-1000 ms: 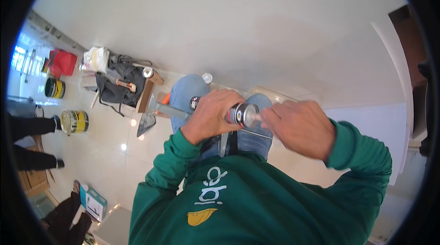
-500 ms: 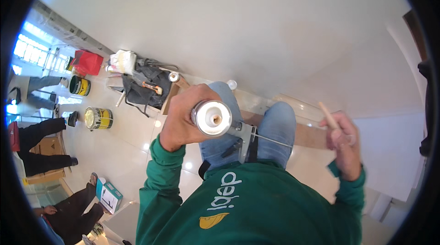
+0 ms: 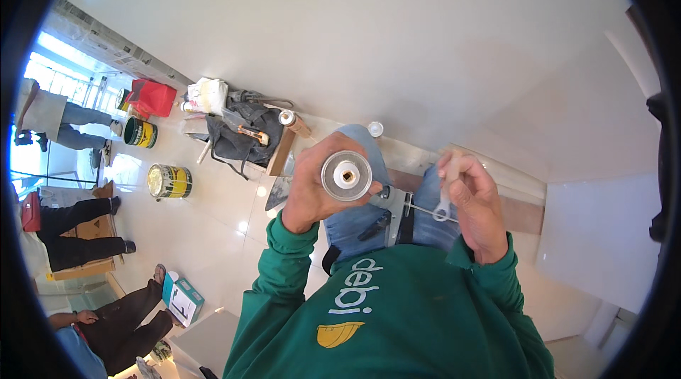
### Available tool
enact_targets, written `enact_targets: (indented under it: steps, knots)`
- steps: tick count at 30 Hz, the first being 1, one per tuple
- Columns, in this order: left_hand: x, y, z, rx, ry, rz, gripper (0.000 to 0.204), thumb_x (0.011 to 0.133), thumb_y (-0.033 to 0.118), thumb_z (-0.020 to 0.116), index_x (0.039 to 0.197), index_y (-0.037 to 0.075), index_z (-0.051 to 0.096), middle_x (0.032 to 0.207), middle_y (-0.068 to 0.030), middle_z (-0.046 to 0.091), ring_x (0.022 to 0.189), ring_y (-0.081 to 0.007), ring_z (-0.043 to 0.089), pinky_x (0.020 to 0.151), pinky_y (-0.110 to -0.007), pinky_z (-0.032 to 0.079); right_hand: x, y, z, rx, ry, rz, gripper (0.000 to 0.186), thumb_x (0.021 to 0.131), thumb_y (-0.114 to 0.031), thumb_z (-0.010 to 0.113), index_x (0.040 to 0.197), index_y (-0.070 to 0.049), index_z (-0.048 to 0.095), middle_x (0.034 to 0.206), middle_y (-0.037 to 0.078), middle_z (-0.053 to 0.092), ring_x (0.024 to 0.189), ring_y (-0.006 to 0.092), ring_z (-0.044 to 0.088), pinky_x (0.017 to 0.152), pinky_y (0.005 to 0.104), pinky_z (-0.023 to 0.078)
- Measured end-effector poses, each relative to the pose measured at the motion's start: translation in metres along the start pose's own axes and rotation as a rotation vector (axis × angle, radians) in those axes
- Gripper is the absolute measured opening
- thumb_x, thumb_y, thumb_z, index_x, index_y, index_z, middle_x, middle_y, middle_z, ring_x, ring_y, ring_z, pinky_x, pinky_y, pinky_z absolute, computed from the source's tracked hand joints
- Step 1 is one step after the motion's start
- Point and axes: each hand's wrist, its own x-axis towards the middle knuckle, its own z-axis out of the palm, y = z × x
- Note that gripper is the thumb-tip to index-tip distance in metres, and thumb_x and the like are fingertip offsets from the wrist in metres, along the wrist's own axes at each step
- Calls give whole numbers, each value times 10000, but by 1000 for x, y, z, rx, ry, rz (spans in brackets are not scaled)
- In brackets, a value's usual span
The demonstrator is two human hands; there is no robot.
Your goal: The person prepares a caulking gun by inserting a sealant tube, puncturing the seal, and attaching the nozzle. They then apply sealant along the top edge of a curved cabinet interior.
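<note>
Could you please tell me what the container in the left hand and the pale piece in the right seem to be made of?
The container: its end may be metal with a slight sheen, judging by the silvery grey and bright rim; its side is largely hidden. The pale piece: probably plastic, dull-finished, given its even whitish colour and moulded-looking ring.

Bright glare from left-side window [image 3: 65, 54]
</note>
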Motion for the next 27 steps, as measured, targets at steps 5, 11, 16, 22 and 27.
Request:
enact_targets:
  steps: [5,11,16,22,27]
  knots:
    - [1,15,12,33,-13,-91,396,706,152,941,978,43,675,871,-38,700,758,-143,653,704,-310,530,12,-42,5,-118,-80,-128,299,1045,-210,724,1221,14,633,1081,67,691,998,106,619,844,267,491]
    - [5,25,24,88,-43,-117,412,701,153,931,1021,50,693,871,-84,731,799,-188,714,711,-341,543,30,-55,30,-141,-219,-256,231,1071,-135,665,1230,29,635,1173,108,692,1080,144,653,953,308,532]
    - [6,30,23,197,-42,-106,457,674,213,928,1047,62,710,878,-96,739,790,-289,720,734,-379,523,37,-51,30,-277,-252,-320,201,1067,-110,662,1211,30,649,1192,120,693,1092,162,658,963,320,534]
    - [7,34,18,197,-130,-161,458,723,195,908,1090,52,675,920,-156,720,813,-365,710,711,-426,557,37,-51,26,-347,-244,-262,187,1054,-73,672,1201,39,640,1201,134,716,1073,183,696,916,335,592]
    - [10,36,23,151,-95,-226,429,707,223,882,1041,31,693,854,-152,713,760,-331,702,714,-406,537,42,-50,22,-332,-272,-254,226,1044,-46,680,1233,53,606,1201,174,724,1069,199,717,907,345,618]
